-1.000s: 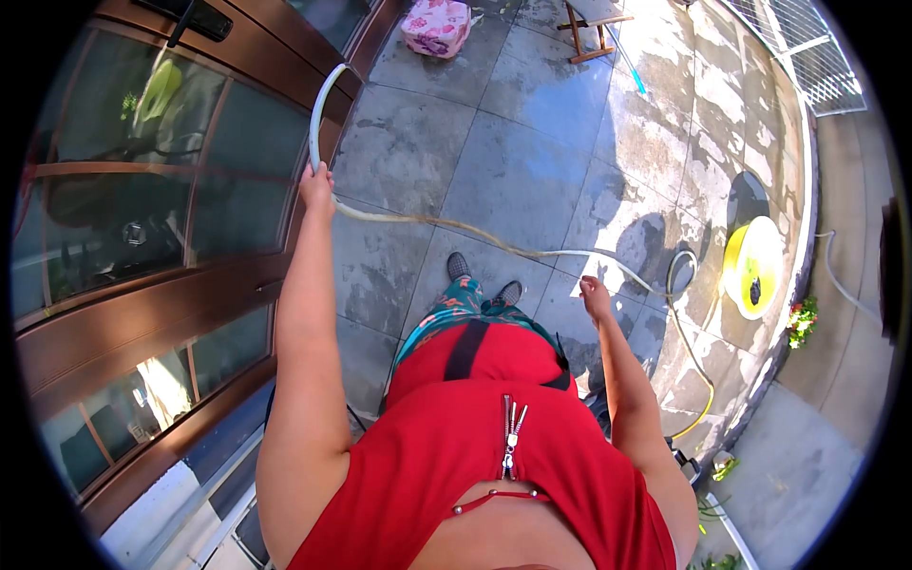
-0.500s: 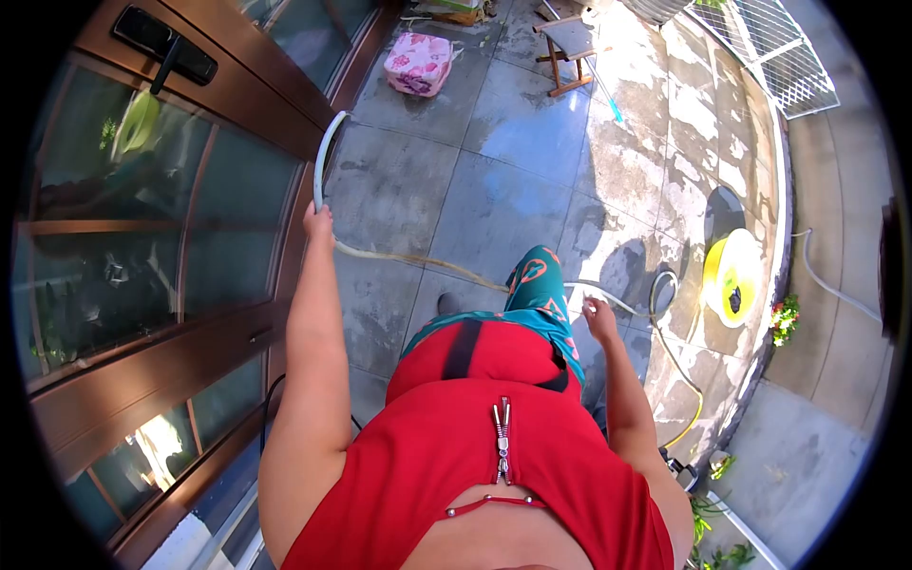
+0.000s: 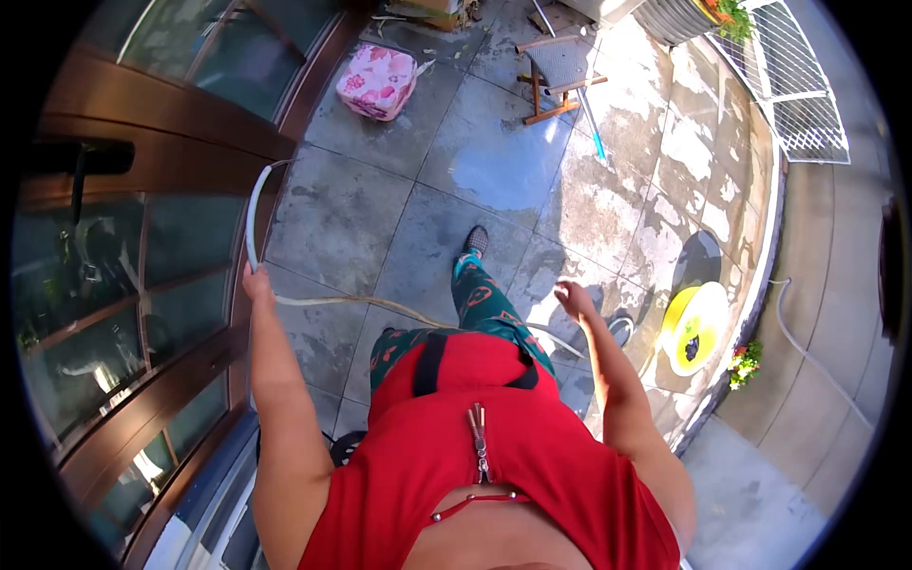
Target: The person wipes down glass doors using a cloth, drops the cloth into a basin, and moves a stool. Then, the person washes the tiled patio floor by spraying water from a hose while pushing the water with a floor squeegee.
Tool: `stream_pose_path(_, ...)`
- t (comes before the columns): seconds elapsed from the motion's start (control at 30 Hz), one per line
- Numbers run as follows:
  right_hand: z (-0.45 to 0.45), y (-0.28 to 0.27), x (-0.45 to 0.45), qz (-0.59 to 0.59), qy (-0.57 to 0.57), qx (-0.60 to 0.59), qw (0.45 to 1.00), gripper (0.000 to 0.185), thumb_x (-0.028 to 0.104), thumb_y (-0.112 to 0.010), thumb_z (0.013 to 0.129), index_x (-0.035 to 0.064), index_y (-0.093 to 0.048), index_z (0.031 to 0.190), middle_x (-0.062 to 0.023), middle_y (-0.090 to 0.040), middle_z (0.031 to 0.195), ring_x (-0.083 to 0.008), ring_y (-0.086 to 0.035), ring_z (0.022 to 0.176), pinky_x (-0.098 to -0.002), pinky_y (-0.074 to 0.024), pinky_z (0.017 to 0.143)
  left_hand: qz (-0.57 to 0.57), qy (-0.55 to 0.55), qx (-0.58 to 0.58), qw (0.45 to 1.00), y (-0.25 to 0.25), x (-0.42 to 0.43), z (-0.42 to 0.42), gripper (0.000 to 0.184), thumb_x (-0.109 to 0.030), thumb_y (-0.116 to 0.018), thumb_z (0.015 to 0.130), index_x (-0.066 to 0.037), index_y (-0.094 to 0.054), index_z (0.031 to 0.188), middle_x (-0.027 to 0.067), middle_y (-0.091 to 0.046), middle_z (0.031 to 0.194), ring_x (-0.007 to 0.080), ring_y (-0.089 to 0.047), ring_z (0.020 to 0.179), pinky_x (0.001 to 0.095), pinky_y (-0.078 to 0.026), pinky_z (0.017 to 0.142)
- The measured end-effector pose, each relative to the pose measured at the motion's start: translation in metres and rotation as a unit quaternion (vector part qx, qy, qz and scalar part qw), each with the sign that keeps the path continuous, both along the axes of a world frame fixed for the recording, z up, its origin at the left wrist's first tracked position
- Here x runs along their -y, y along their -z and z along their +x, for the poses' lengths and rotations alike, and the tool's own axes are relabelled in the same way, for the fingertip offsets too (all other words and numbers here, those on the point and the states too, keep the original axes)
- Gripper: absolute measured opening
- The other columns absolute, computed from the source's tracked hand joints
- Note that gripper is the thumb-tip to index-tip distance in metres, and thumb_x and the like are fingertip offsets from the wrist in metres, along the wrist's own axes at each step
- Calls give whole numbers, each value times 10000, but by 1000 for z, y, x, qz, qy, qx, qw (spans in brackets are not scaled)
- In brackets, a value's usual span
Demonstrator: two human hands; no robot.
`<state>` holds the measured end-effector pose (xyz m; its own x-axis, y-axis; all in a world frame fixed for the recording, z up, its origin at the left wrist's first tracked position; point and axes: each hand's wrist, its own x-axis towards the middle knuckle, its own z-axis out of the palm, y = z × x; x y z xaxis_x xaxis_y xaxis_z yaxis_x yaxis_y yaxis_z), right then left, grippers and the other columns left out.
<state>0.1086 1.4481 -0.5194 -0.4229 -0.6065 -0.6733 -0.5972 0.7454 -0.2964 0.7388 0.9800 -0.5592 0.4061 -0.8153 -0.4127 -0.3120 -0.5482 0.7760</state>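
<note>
My left hand [image 3: 256,283] is closed around a pale hose [image 3: 251,223] beside the glazed brown door. A stretch of hose arcs forward from the fist along the door's base, and the rest trails behind it to the right, passing behind my legs. Out to my right side, my right hand [image 3: 574,300] hangs above the paving with its fingers curled in; I see nothing in it. A loop of hose [image 3: 619,330] lies on the ground near that hand. One foot in a dark patterned shoe [image 3: 476,240] is stretched out ahead of me.
Brown doors [image 3: 180,123] with glass panes line the left. A pink floral cube-shaped seat [image 3: 378,82] and a folding stool [image 3: 560,65] stand ahead, with a blue-tipped pole [image 3: 591,123]. At right are a yellow basin [image 3: 676,328], flowers [image 3: 745,365] and a white lattice [image 3: 793,81].
I have stepped forward, and one foot now shows in front. The seat, stool and basin sit lower in view and further left. My left hand still grips the hose; my right hand has risen slightly.
</note>
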Motion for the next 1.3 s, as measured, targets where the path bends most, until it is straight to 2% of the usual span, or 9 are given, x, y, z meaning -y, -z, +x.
stream_pose_path(0.07, -55, -23, 54, -83, 52, 48, 994, 368, 313, -581, 902, 87, -623, 1190, -207, -661, 1061, -374, -632, 994, -425, -502, 852, -8, -16, 47, 999, -16, 13, -29, 392, -67, -588, 884, -62, -577, 1276, -1, -548, 739, 101, -501, 624, 278, -406, 549)
stream_pose_path(0.33, -218, -18, 204, -113, 26, -36, 993, 356, 316, -586, 904, 74, -640, 1159, -172, -685, 1016, -329, -654, 961, -404, -510, 828, 19, -46, 64, 997, -15, 21, -85, 393, -78, -576, 889, -31, -564, 1278, 42, -621, 882, 129, -556, 716, 292, -464, 648)
stream_pose_path(0.57, -264, -7, 344, -145, 21, 10, 989, 355, 300, -598, 895, 84, -637, 1174, -181, -661, 1095, -337, -647, 985, -397, -504, 862, 79, -19, 212, 974, 10, 18, -154, 466, -116, -570, 868, -4, -514, 1317, 178, -607, 1210, 306, -608, 1059, 381, -467, 893)
stream_pose_path(0.73, -312, 34, 418, -137, -27, -3, 990, 366, 286, -616, 897, 73, -627, 1195, -179, -656, 1127, -312, -655, 984, -375, -507, 858, 173, -25, 236, 956, 43, 41, -188, 493, -149, -576, 865, 6, -493, 1326, 197, -573, 1287, 356, -567, 1165, 405, -444, 965)
stream_pose_path(0.93, -400, 113, 453, -107, 144, 11, 984, 404, 298, -632, 881, 81, -609, 1221, -197, -660, 1091, -337, -636, 996, -403, -493, 866, 249, -54, 226, 940, 77, 88, -233, 503, -176, -587, 859, -20, -496, 1328, 199, -574, 1283, 366, -566, 1159, 419, -446, 959)
stream_pose_path(0.97, -423, 152, 446, -90, 199, 40, 975, 401, 269, -611, 923, 54, -573, 1260, -120, -676, 1042, -193, -629, 864, -322, -494, 770, 212, -48, 241, 946, 96, 90, -227, 489, -148, -577, 863, -22, -490, 1327, 166, -580, 1118, 300, -563, 961, 383, -448, 793)
stream_pose_path(1.03, -444, 167, 463, -77, 308, 79, 945, 484, 285, -617, 921, 77, -490, 1339, -80, -655, 1011, -167, -604, 821, -321, -484, 727, 139, -36, 273, 951, 128, 88, -211, 465, -91, -556, 870, -25, -477, 1323, 99, -593, 788, 167, -556, 563, 311, -452, 461)
stream_pose_path(1.13, -477, 197, 481, -25, 464, 130, 876, 648, 369, -611, 913, 166, -309, 1449, -104, -557, 1185, -217, -590, 929, -418, -478, 784, 221, -179, 138, 949, 100, 111, -265, 457, -114, -557, 914, -62, -468, 1359, 127, -631, 943, 221, -604, 683, 354, -498, 609)
stream_pose_path(1.3, -528, 298, 491, -4, 590, 168, 789, 853, 528, -646, 843, 188, -196, 1483, -207, -354, 1406, -358, -470, 1187, -560, -401, 941, 195, -194, 124, 953, 119, 126, -306, 479, -111, -551, 931, -58, -426, 1391, 34, -548, 722, 114, -499, 568, 279, -435, 517)
